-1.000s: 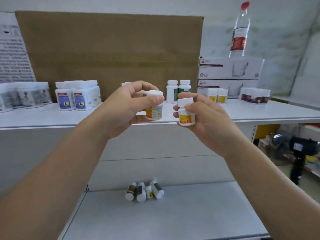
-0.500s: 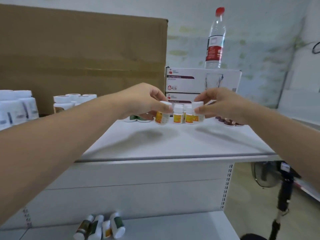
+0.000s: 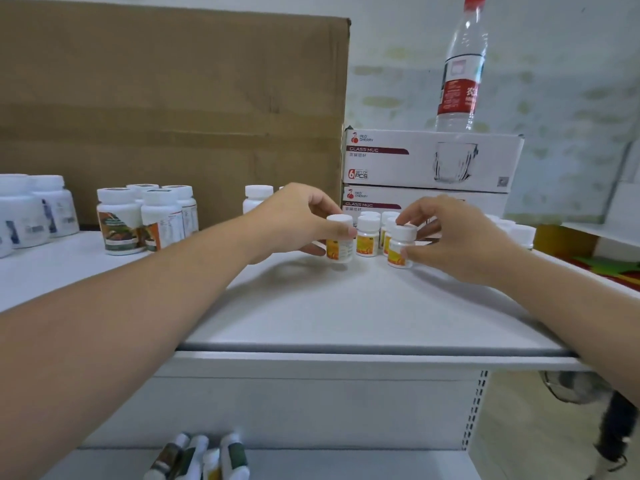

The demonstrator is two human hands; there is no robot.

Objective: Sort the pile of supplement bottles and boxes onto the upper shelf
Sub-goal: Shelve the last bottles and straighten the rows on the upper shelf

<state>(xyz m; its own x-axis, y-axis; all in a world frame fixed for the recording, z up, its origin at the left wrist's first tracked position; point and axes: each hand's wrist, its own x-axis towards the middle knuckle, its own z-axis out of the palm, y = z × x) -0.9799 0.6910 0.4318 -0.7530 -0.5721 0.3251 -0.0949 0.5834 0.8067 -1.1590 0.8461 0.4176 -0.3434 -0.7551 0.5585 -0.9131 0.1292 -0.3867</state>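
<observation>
Left hand (image 3: pixel 304 220) is curled round a yellow-label bottle (image 3: pixel 340 245); right hand (image 3: pixel 460 240) pinches a second yellow-label bottle (image 3: pixel 398 249) at cap and side. Both bottles are upright at the back of the upper shelf (image 3: pixel 311 306), flanking the matching bottles (image 3: pixel 367 237) standing there.

Water bottle (image 3: pixel 462 64): cap cut off by the top edge.
Lower-shelf bottles (image 3: pixel 197 457): cut off by the bottom edge.
White bottle (image 3: pixel 258 197): mostly hidden behind the left hand (image 3: pixel 298 220).
Yellow-label bottles (image 3: pixel 367 237): print too small to read.
</observation>
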